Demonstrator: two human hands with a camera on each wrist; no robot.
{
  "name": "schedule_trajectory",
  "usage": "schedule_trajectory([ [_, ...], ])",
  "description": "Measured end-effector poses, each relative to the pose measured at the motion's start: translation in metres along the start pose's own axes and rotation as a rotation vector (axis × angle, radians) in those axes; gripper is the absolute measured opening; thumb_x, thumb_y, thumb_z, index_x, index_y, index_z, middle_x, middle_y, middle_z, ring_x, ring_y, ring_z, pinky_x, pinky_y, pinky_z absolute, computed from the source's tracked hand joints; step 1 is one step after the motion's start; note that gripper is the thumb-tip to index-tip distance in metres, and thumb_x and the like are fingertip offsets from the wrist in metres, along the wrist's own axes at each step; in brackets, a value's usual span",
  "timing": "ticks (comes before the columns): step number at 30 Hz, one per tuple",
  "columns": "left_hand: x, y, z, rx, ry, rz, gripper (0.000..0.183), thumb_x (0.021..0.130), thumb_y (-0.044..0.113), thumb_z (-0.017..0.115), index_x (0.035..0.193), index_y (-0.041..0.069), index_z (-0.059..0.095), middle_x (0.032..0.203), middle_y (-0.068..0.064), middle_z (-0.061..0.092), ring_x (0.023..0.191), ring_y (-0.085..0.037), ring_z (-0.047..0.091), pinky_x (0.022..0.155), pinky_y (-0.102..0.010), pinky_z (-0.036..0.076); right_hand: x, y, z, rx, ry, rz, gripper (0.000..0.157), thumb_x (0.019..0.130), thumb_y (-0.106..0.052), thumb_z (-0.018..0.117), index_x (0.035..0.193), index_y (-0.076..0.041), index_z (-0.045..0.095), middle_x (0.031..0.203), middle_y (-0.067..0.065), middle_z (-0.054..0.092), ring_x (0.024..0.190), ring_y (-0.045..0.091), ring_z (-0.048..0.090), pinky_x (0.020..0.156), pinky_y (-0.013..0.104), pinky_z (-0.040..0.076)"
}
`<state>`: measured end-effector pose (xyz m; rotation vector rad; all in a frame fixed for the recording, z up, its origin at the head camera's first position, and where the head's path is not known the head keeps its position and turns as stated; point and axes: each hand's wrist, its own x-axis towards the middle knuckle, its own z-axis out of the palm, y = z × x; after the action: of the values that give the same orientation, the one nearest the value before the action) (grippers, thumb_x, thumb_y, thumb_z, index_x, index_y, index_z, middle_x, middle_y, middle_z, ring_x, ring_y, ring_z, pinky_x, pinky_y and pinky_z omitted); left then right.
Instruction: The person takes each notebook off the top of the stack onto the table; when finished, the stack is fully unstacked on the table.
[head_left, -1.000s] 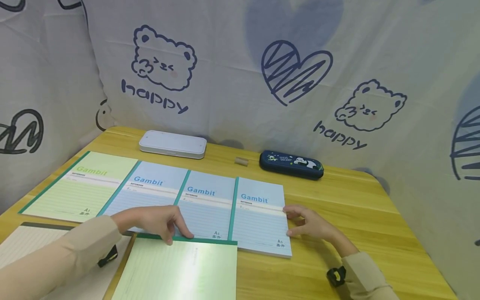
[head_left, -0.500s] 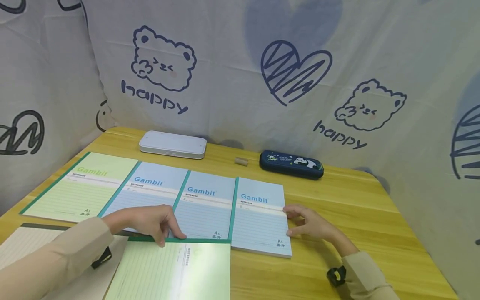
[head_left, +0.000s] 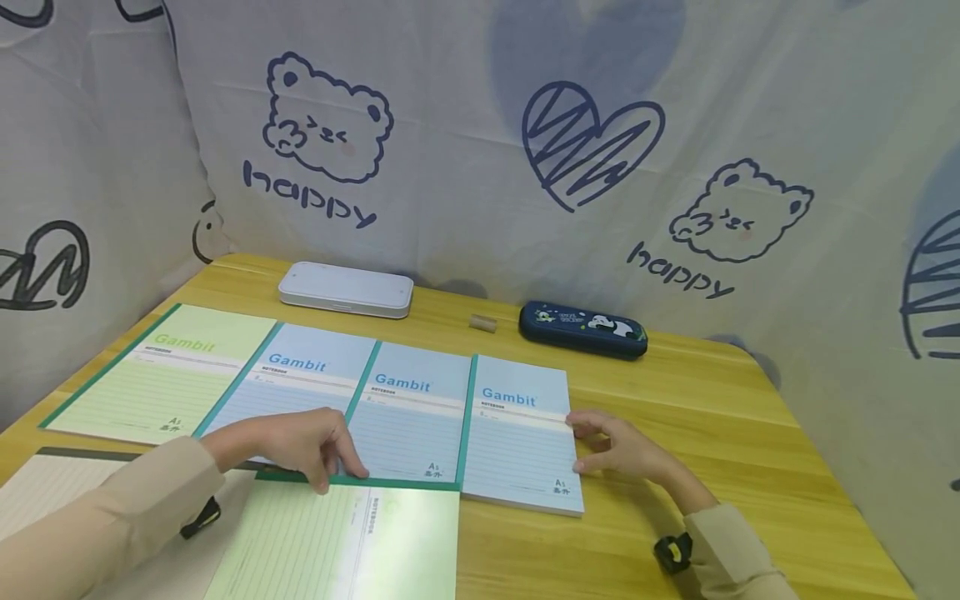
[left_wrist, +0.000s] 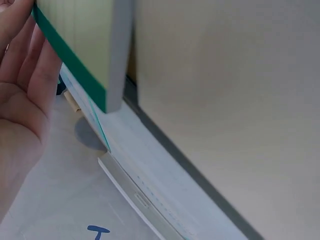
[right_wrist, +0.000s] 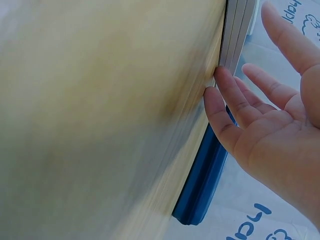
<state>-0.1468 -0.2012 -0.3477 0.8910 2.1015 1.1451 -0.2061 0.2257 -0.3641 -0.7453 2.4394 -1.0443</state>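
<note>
My left hand [head_left: 303, 442] pinches the green spine edge of a pale-green notebook [head_left: 405, 542] at the front of the table. In the left wrist view that notebook [left_wrist: 82, 40] stands close to the camera, its thickness showing. My right hand [head_left: 626, 450] touches the right edge of the rightmost blue Gambit notebook [head_left: 525, 450] with loosely bent fingers. Left of it in the row lie two more blue notebooks, the middle one [head_left: 420, 417] and another [head_left: 315, 367], then a green Gambit notebook [head_left: 180, 383] at the far left.
A cream-covered notebook [head_left: 67, 483] lies partly under my left forearm. Along the back of the wooden table [head_left: 697, 400] are a white case [head_left: 345, 287], a small brown cylinder [head_left: 483, 322] and a dark blue panda pencil case [head_left: 581, 329]. A printed cloth hangs behind.
My left hand has slid leftward with the pale-green notebook, uncovering more of the table on its right. The right hand and the row of notebooks stay where they were.
</note>
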Motion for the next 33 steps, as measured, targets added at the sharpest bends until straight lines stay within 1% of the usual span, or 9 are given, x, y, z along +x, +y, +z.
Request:
schedule_trajectory([
  [2,0.0,0.001,0.001,0.036,0.028,-0.012,0.038,0.06,-0.017,0.068,0.093,0.002,0.07,0.094,-0.003,0.067,0.052,-0.006,0.05,0.048,-0.02,0.044,0.0,0.0,0.0,0.001,0.0,0.0,0.062,0.077,-0.017,0.07,0.126,0.008,0.041,0.127,0.026,0.04,0.109,0.039,0.043,0.09,0.049,0.037],
  [3,0.0,0.002,0.001,0.058,0.04,-0.016,0.038,0.059,-0.016,0.069,0.092,0.003,0.07,0.094,-0.002,0.067,0.057,-0.007,0.053,0.051,-0.022,0.046,0.0,0.0,0.0,0.0,0.0,0.0,0.062,0.077,-0.016,0.07,0.126,0.008,0.041,0.127,0.026,0.04,0.11,0.039,0.043,0.09,0.049,0.037],
  [4,0.0,0.002,0.001,0.08,0.049,-0.018,0.038,0.058,-0.016,0.069,0.091,0.004,0.071,0.092,-0.001,0.067,0.059,-0.008,0.054,0.053,-0.023,0.047,-0.001,-0.001,0.0,-0.001,-0.001,0.0,0.062,0.077,-0.016,0.07,0.126,0.008,0.041,0.127,0.026,0.04,0.11,0.039,0.043,0.09,0.049,0.037],
  [8,0.003,0.001,0.004,0.126,0.069,-0.019,0.038,0.056,-0.015,0.071,0.088,0.007,0.072,0.088,0.003,0.067,0.058,-0.007,0.053,0.052,-0.024,0.046,-0.001,-0.001,0.0,-0.005,-0.002,-0.002,0.062,0.077,-0.016,0.07,0.127,0.008,0.041,0.127,0.027,0.039,0.11,0.04,0.043,0.09,0.05,0.036],
  [13,0.006,-0.001,0.002,0.088,0.07,0.01,0.035,0.059,-0.013,0.071,0.089,0.004,0.071,0.086,0.001,0.067,0.057,-0.01,0.056,0.052,-0.026,0.048,-0.002,0.0,0.0,-0.002,-0.003,-0.004,0.062,0.077,-0.016,0.07,0.127,0.008,0.041,0.127,0.027,0.039,0.11,0.039,0.043,0.09,0.05,0.036],
  [19,0.006,-0.002,-0.005,0.087,0.096,-0.005,0.032,0.062,-0.011,0.069,0.092,0.001,0.07,0.084,-0.001,0.067,0.06,-0.012,0.058,0.058,-0.027,0.05,-0.002,0.0,0.001,0.002,-0.001,-0.006,0.062,0.077,-0.015,0.07,0.126,0.008,0.041,0.127,0.027,0.039,0.109,0.039,0.043,0.089,0.05,0.037],
  [25,0.009,-0.002,-0.007,0.082,0.123,-0.011,0.029,0.065,-0.011,0.068,0.092,0.0,0.069,0.081,-0.002,0.065,0.06,-0.013,0.058,0.056,-0.026,0.049,-0.002,-0.001,0.001,-0.009,0.003,-0.014,0.061,0.078,-0.016,0.07,0.126,0.009,0.041,0.126,0.027,0.04,0.109,0.04,0.043,0.089,0.05,0.037],
  [29,0.015,0.0,-0.008,0.101,0.163,-0.011,0.027,0.068,-0.011,0.066,0.093,-0.001,0.068,0.082,-0.002,0.064,0.062,-0.014,0.058,0.058,-0.026,0.049,-0.002,-0.001,0.0,-0.012,0.001,-0.022,0.061,0.078,-0.015,0.069,0.126,0.009,0.041,0.126,0.027,0.04,0.108,0.04,0.044,0.088,0.049,0.038],
  [33,0.026,0.002,-0.007,0.143,0.19,-0.002,0.024,0.071,-0.006,0.068,0.094,0.001,0.067,0.083,-0.001,0.064,0.067,-0.013,0.057,0.062,-0.026,0.048,-0.001,-0.001,0.0,-0.011,-0.003,-0.031,0.061,0.078,-0.015,0.069,0.126,0.009,0.041,0.126,0.027,0.04,0.108,0.039,0.044,0.088,0.049,0.038],
])
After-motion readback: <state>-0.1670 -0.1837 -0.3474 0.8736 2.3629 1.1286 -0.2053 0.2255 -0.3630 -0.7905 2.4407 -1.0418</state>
